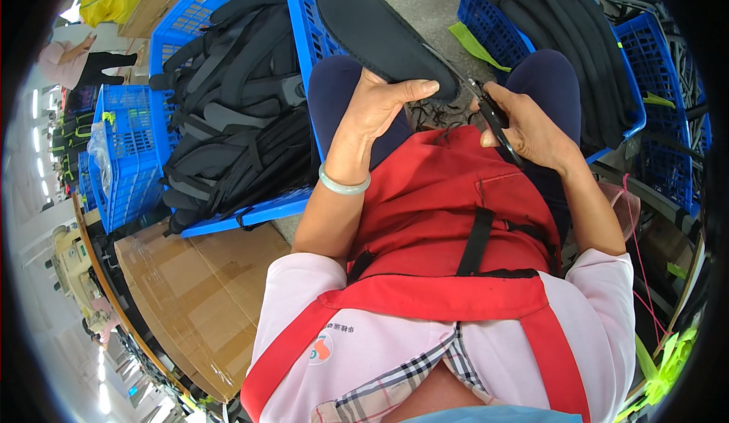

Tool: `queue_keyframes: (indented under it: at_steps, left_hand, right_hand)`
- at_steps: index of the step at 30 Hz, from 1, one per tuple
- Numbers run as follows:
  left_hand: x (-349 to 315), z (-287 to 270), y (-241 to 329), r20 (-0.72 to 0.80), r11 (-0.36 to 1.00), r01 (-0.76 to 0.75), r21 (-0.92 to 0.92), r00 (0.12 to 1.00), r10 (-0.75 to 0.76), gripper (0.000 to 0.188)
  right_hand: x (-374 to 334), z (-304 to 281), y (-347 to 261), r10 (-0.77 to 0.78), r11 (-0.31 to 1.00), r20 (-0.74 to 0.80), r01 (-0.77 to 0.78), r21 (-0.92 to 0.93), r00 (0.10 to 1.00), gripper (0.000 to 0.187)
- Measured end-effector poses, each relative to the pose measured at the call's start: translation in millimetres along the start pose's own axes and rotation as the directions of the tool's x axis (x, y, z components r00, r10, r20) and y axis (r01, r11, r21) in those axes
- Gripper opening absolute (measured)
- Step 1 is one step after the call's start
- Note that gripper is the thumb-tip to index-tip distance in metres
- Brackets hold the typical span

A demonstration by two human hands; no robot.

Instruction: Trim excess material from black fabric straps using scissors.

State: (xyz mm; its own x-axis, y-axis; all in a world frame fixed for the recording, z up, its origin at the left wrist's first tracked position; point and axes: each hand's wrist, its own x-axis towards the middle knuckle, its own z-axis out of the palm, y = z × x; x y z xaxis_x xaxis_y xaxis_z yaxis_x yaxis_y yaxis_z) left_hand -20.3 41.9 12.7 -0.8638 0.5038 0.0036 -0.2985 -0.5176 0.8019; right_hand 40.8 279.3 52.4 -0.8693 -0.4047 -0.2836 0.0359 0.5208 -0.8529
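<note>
My left hand (377,105) grips a black padded shoulder strap (383,32), thumb on top, near its rounded lower end. The strap slants up and away above my knees. In my right hand (529,125) is a pair of black-handled scissors (495,113), the fingers closed around the handles. The blades point toward the strap's edge and lie close beside it; whether they touch it I cannot tell. Small dark scraps (448,112) lie below the strap, by the top of my red apron (456,187).
On the left, a blue crate (302,24) holds a heap of black straps (235,81). At the right, another blue crate (486,17) contains stacked black padded pieces (569,36). A cardboard box (205,286) sits at lower left, and a further blue crate (657,66) stands far right.
</note>
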Motion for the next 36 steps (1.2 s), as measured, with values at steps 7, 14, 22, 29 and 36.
queue_keyframes:
  at_steps: [7, 14, 22, 29, 36]
  left_hand:
    - [3.8, 2.8, 1.1, -0.183, 0.98, -0.045, -0.196, 0.983, 0.009, 0.023]
    - [3.3, 1.6, -1.3, -0.145, 0.995, -0.068, -0.075, 0.988, 0.057, 0.016]
    - [4.7, 0.5, -0.6, -0.149, 0.99, -0.054, -0.132, 0.988, 0.034, 0.017]
    - [3.6, 0.1, -2.0, -0.141, 0.991, -0.045, -0.122, 0.99, 0.028, 0.018]
    - [2.2, 0.6, -4.2, -0.128, 0.991, -0.034, -0.126, 0.992, 0.018, 0.018]
  right_hand:
    - [1.3, 3.9, -3.9, -0.004, 0.998, -0.088, -0.001, -0.063, 0.996, 0.062]
    - [0.1, 1.5, -8.6, -0.044, 0.986, 0.013, 0.046, -0.161, 0.999, 0.073]
    - [3.3, 6.7, -4.4, -0.056, 0.995, -0.029, 0.053, -0.088, 0.998, 0.065]
    - [1.2, 9.3, 2.4, -0.048, 0.998, -0.075, 0.044, -0.051, 0.996, 0.06]
    - [1.8, 18.2, 3.3, -0.117, 0.993, -0.206, 0.116, -0.017, 0.972, 0.056]
